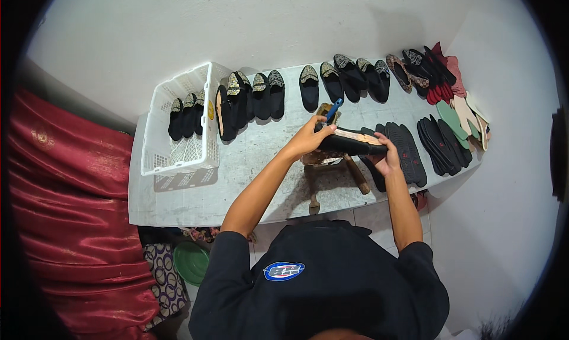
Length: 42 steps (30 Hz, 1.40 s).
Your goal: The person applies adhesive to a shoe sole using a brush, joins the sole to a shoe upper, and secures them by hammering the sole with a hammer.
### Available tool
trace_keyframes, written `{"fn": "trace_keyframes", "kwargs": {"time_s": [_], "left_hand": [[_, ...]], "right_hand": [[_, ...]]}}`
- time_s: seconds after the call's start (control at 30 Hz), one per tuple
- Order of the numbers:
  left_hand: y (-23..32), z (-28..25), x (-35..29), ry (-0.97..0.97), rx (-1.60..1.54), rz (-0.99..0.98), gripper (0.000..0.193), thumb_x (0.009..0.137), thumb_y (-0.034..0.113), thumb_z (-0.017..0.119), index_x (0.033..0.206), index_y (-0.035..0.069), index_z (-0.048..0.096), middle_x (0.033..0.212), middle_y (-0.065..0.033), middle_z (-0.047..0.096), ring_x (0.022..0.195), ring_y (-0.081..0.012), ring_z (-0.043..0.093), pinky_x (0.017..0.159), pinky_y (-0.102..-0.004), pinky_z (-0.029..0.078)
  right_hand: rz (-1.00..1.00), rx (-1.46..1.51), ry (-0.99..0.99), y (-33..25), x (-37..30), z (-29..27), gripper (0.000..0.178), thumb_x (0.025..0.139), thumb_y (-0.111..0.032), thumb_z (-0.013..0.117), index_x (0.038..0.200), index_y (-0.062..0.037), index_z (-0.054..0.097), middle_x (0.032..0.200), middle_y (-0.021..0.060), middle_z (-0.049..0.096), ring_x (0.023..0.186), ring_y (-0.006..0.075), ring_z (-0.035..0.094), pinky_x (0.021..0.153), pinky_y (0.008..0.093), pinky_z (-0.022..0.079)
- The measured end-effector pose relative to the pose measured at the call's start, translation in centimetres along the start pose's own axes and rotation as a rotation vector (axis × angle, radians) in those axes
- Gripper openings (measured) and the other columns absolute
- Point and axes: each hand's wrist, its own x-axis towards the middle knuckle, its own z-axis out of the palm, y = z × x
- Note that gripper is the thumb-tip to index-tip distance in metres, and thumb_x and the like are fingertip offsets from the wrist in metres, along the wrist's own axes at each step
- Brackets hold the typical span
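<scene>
Both my hands grip one black shoe [349,144], held tilted on its side above the table with its pale tan underside showing. My left hand [307,140] closes round one end, thumb on top. Fingers of my right hand [388,156] wrap the other end. Just beyond the shoe, a blue-handled brush [335,107] leans in a brownish, stained container partly hidden by my left hand and the shoe. Below the shoe lie a tool with a wooden handle [357,175] and a narrow flat-ended tool [313,192]. Black ribbed soles [406,156] rest beside my right hand.
A white plastic basket [178,164] with several black shoes stands at the left of the table [255,162]. More shoes [309,90] line the back edge. Further soles [435,144] and green and cream insoles [453,124] lie at right. A red curtain [71,209] hangs left.
</scene>
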Motion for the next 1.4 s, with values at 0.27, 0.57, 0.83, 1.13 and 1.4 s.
{"fn": "trace_keyframes", "kwargs": {"time_s": [0.27, 0.57, 0.83, 1.13, 1.4], "left_hand": [[-4.5, -3.5, -1.5, 0.072, -0.16, 0.018, 0.038, 0.087, 0.017, 0.06, 0.123, 0.006, 0.058, 0.105, -0.0068, 0.06, 0.092, -0.0119, 0.057, 0.083, -0.0279, 0.049], [-10.4, -6.0, -4.1, 0.13, -0.504, -0.117, 0.041, 0.077, 0.006, 0.053, 0.119, 0.003, 0.058, 0.099, -0.0036, 0.057, 0.084, -0.0103, 0.054, 0.079, -0.0247, 0.046], [-16.3, -7.1, -4.4, 0.129, -0.512, -0.028, 0.045, 0.072, 0.001, 0.052, 0.116, 0.003, 0.059, 0.098, -0.0036, 0.058, 0.079, -0.0087, 0.048, 0.071, -0.021, 0.039], [-11.2, -8.4, -3.2, -0.017, 0.054, 0.014, 0.05, 0.074, 0.016, 0.065, 0.12, -0.001, 0.057, 0.125, -0.0178, 0.058, 0.105, -0.0197, 0.059, 0.09, -0.0308, 0.047], [-6.8, -2.2, -2.3, -0.053, 0.639, 0.424, 0.093, 0.06, 0.05, 0.083, 0.132, 0.0, 0.049, 0.12, -0.0235, 0.061, 0.107, -0.0406, 0.06, 0.092, -0.0453, 0.048]], "right_hand": [[0.068, 0.085, -0.074, 4.2, 0.1, 1.1, 0.034, 0.088, -0.007, 0.055, 0.121, -0.0029, 0.051, 0.115, 0.0198, 0.06, 0.107, 0.0316, 0.063, 0.092, 0.0466, 0.055], [0.084, -0.267, -0.13, 4.6, 0.8, 5.6, 0.03, 0.087, -0.004, 0.059, 0.117, -0.002, 0.056, 0.105, 0.0119, 0.062, 0.091, 0.0189, 0.065, 0.079, 0.031, 0.057], [-0.075, -0.693, -0.168, 6.7, 0.9, 8.2, 0.028, 0.083, -0.009, 0.066, 0.11, -0.0021, 0.064, 0.102, 0.0069, 0.063, 0.09, 0.0132, 0.06, 0.078, 0.0249, 0.05], [-0.255, -1.27, -0.236, 3.7, -0.3, 10.9, 0.034, 0.081, -0.018, 0.067, 0.111, -0.0016, 0.064, 0.101, 0.0128, 0.066, 0.09, 0.0212, 0.064, 0.08, 0.0322, 0.05], [-0.636, -1.827, -0.235, 5.1, -1.4, 14.1, 0.046, 0.075, -0.039, 0.072, 0.104, -0.0032, 0.069, 0.092, 0.0177, 0.068, 0.089, 0.0351, 0.065, 0.077, 0.0435, 0.051]]}}
